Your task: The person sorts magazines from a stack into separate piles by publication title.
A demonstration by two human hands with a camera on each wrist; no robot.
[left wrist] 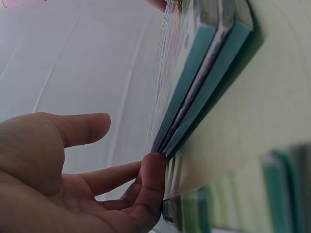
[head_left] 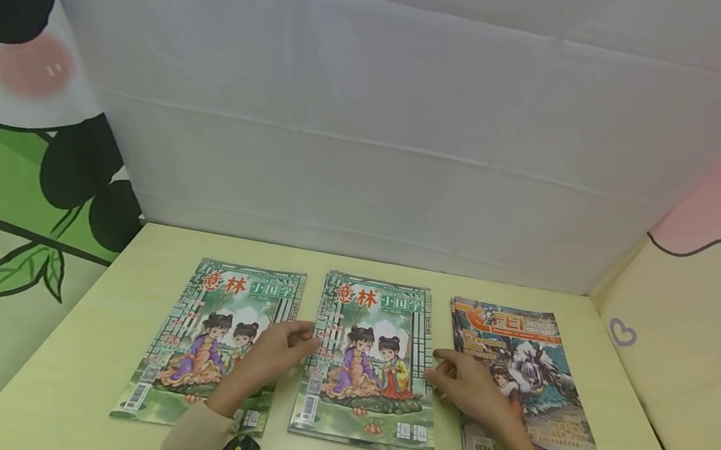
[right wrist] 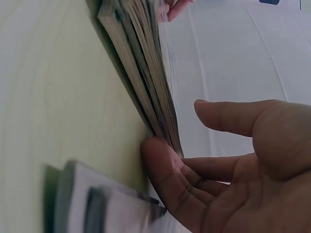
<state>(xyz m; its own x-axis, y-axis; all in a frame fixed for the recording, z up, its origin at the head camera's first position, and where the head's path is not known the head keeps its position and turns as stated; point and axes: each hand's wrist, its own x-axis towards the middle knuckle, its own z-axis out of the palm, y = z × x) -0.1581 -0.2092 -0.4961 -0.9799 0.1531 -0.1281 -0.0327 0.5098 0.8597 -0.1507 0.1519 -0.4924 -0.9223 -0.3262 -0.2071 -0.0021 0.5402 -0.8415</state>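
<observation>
Three piles of magazines lie side by side. The middle pile (head_left: 380, 309) has a green cover with two cartoon figures, and its edges are slightly uneven. My left hand (head_left: 279, 355) touches its left edge, the spine side (left wrist: 206, 63), with the fingertips, thumb raised clear of it. At the opposite edge, my right hand (head_left: 469, 386) has its fingers against the page side (right wrist: 141, 68), thumb also held apart. The left pile (head_left: 189, 324) shows the same green cover, partly covered by my left forearm. Under my right hand and wrist lies the right pile (head_left: 554, 403), with an orange-lettered fantasy cover.
A pale yellow tabletop (head_left: 87, 342) carries all the magazines. Behind it rises a white cloth wall (head_left: 380, 108). Printed cartoon panels flank the table on the left (head_left: 6, 170) and right (head_left: 709, 331). Small black devices hang at both wrists.
</observation>
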